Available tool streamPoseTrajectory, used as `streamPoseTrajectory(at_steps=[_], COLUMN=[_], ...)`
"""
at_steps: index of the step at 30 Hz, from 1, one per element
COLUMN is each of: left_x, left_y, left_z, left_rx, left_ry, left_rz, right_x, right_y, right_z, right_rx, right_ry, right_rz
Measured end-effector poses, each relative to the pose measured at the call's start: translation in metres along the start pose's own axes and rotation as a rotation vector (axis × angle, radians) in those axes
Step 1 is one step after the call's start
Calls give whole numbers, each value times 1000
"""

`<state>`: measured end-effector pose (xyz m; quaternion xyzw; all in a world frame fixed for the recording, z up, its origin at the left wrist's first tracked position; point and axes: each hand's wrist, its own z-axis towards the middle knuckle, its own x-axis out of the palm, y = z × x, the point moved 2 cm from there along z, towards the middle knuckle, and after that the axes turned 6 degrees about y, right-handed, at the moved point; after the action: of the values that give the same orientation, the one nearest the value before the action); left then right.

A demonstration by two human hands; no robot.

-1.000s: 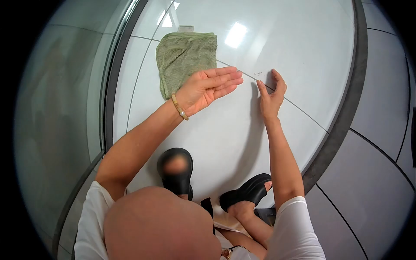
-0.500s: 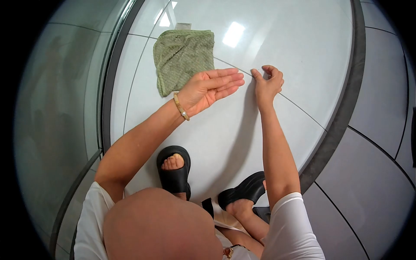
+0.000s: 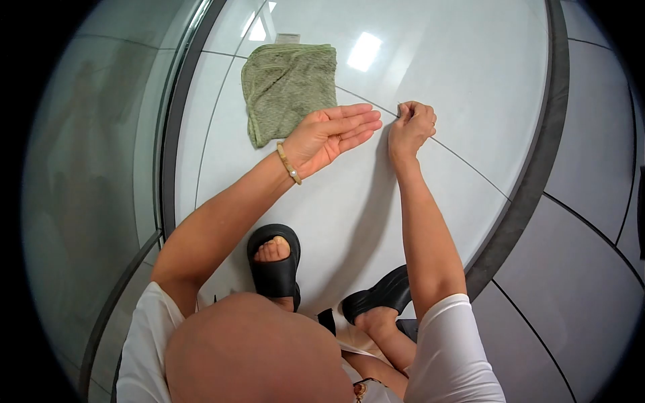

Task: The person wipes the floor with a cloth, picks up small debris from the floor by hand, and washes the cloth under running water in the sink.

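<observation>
My left hand [image 3: 334,136] is open, palm turned up, with its fingers stretched out side by side toward the right. A beige bracelet with a small pearl-like bead [image 3: 289,163] sits on that wrist. A folded green cloth [image 3: 289,84] lies on the floor beyond the left hand, which covers its lower right corner in this view. My right hand [image 3: 413,127] is closed, with thumb and forefinger in a pinch just right of the left fingertips. A tiny speck or thin edge shows at the pinch, too small to name. The two hands do not touch.
White glossy floor tiles [image 3: 457,74] lie below, bordered by a dark curved strip [image 3: 556,101]. A glass panel [image 3: 101,148] stands at the left. A small drain cover [image 3: 288,39] lies behind the cloth. My feet are in black slippers [image 3: 277,274].
The fingers of my right hand have gone from a wide, apart curl to a closed pinch. My left hand keeps its pose. The view has shifted slightly.
</observation>
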<state>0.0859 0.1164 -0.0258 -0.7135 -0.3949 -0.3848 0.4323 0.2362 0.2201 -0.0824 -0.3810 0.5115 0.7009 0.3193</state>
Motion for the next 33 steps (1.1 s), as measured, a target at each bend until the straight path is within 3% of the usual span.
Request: streamPoseTrajectory(at_steps=[1, 3, 9, 12, 21, 25, 28, 29, 33], left_x=[-4, -7, -4, 8, 16, 15, 11, 11, 9], left_y=[0, 2, 14, 16, 22, 22, 21, 20, 19], left_z=[1, 1, 3, 5, 6, 7, 7, 6, 4], left_rx=[7, 20, 8, -16, -66, -52, -19, -16, -13], left_ry=[-11, -24, -64, -70, -23, -43, -25, -40, -62], left_rz=[-12, -19, -113, -129, -189, -175, -224, -221, -222], right_x=[1, -4, -68, -69, -77, -76, -82, -79, -42], right_y=[2, 1, 76, 89, 93, 85, 62, 49, -10], right_z=[1, -2, -52, -70, -74, -72, -63, -59, -47], right_rx=[-2, 264, 39, -119, -187, -193, 80, 80, 162], right_ry=[2, 17, 85, 173, 167, 111, 90, 90, 161], right_rz=[-4, 377, 557, 470, 248, 404, 459, 459, 38])
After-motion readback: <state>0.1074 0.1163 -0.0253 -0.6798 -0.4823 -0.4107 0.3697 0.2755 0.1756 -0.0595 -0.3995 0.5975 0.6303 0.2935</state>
